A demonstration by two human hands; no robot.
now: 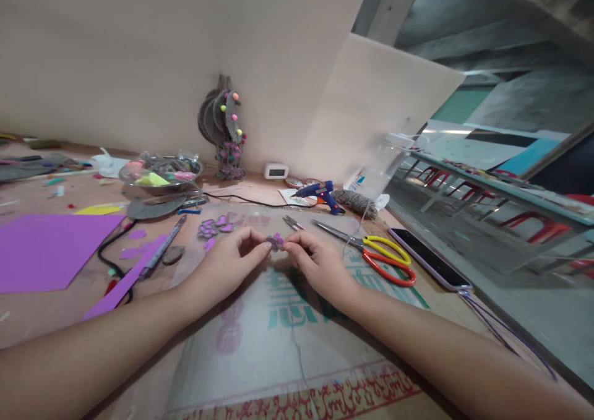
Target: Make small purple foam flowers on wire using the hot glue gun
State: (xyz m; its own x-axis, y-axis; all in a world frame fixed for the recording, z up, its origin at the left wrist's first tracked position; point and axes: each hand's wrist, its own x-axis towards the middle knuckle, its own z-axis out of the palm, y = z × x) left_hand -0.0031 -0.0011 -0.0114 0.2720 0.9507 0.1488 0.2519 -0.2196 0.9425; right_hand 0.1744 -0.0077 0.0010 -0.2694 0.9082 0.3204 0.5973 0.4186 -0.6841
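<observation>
Between my two hands is a small purple and grey piece (275, 242), pinched at its left side by my left hand (239, 256) and at its right side by my right hand (315, 259). Both hands are above a translucent plastic sheet (250, 352) with green and red print. Several purple pieces with grey outlines (216, 225) lie just beyond my left hand. Small scissors (293, 223) rest past my right hand, and large scissors (387, 259) with yellow and red handles lie to its right.
Purple sheet (55, 250), marker (162, 247) and black cord lie left. Behind are a bowl of scraps (160, 182), a hanging grey ornament (223, 126), a white clock (276, 171), a blue glue gun (320, 194) and yarn (355, 203). A phone (429, 259) lies at the right edge.
</observation>
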